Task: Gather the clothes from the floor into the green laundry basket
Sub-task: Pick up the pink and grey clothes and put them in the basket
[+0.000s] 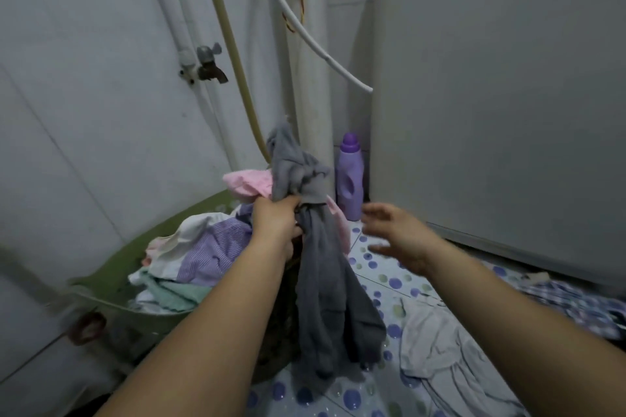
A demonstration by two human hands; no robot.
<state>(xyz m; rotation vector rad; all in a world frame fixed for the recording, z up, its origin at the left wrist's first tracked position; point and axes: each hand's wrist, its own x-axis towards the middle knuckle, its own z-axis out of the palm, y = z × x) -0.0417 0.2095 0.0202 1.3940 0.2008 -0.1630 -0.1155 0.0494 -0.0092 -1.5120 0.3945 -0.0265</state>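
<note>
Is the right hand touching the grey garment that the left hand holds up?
Apart. The head view shows spotted floor between the open right hand and the grey garment; only the left hand grips it.

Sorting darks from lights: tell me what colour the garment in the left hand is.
Plain grey garment, gripped by the left hand; head view.

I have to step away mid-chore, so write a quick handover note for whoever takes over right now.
Left hand: shut on the grey garment, held up beside the green laundry basket.
Right hand: open, empty, hovering over the dotted floor.
Done: basket already heaped with clothes, pink piece on top.
Left: drop the grey garment in, then gather the white garment and the checked cloth from the floor.
</note>
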